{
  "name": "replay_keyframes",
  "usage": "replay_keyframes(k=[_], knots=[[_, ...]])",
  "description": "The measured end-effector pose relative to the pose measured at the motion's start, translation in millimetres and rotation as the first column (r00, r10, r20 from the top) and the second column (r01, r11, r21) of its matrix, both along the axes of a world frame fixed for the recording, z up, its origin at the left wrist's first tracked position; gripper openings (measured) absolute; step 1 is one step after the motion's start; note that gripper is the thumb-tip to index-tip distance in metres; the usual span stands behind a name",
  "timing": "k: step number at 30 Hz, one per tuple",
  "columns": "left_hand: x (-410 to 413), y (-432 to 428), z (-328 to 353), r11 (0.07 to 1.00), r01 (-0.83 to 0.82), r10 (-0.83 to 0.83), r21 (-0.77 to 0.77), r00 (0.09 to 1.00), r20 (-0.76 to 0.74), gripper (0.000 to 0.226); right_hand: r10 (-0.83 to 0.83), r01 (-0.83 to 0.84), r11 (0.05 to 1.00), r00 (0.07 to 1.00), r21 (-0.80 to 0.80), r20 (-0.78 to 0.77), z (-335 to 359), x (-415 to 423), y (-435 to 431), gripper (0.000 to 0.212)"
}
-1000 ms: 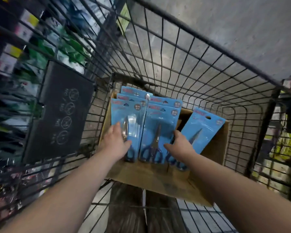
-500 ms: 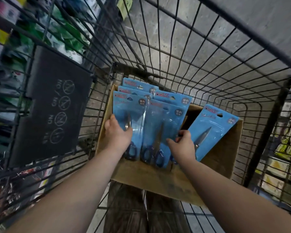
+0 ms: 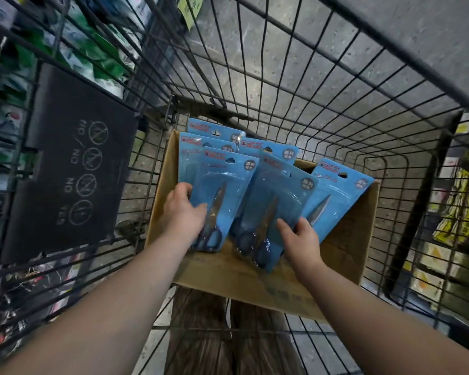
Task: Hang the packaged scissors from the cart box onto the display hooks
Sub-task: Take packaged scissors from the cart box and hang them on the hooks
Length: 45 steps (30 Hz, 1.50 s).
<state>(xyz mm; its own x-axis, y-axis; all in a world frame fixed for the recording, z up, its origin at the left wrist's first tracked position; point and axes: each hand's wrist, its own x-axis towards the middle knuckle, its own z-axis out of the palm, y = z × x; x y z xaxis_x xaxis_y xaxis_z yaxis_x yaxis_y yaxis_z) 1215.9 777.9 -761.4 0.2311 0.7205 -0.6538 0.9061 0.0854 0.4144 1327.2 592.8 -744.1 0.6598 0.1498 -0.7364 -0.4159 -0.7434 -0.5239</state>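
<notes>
Middle pack lifted, tilted; right hand fingers pinch lower edge.

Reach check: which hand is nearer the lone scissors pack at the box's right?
Right. The right hand is beside the lone pack, at its lower-left edge; left hand holds the front-left pack.

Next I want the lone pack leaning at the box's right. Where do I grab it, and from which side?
Probably best to pinch the lone pack by its flat card top near the hang hole, coming from above: it leans upright, top edge free above the cardboard box wall, lower end down inside.
</notes>
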Motion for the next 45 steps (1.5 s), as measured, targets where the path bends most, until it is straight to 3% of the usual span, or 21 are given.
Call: replay_keyframes(k=[6,11,17,24,31,35,39,45], knots=[[-5,-8,-3,0.977,-0.139,0.155,-0.159,0.983,0.096,0.015,-0.005,0.005,1.0,0.999,-0.001,-0.054,-1,1,1,0.015],[-11,-9,17,0.966,-0.153,0.184,-0.207,0.972,0.143,0.027,-0.016,0.017,1.0,1.0,0.026,-0.009,16,1,1,0.012],[-13,0,68,0.941,-0.234,0.295,-0.247,0.922,0.25,0.02,-0.008,0.003,0.997,0.998,0.081,0.07,69,8,9,0.009],[-17,18,152,0.951,-0.252,0.302,-0.179,0.881,0.363,0.019,-0.05,0.026,0.979,0.993,0.202,0.111,155,10,30,0.004],[-28,26,231,0.964,-0.247,0.263,-0.1,0.824,0.501,0.007,-0.02,-0.018,0.948,0.993,0.318,0.118,231,1,45,0.013],[-46,17,265,0.951,-0.287,0.301,-0.113,0.781,0.547,0.01,0.038,-0.09,0.927,0.988,0.364,0.149,259,-4,46,0.003],[-68,-2,291,0.923,-0.376,0.351,-0.085,0.726,0.591,0.01,0.144,-0.195,0.892,0.978,0.409,0.152,285,-14,40,0.016],[-121,-66,328,0.805,-0.587,0.489,-0.087,0.572,0.659,0.005,0.323,-0.367,0.769,0.93,0.523,0.177,314,-37,13,0.01]])
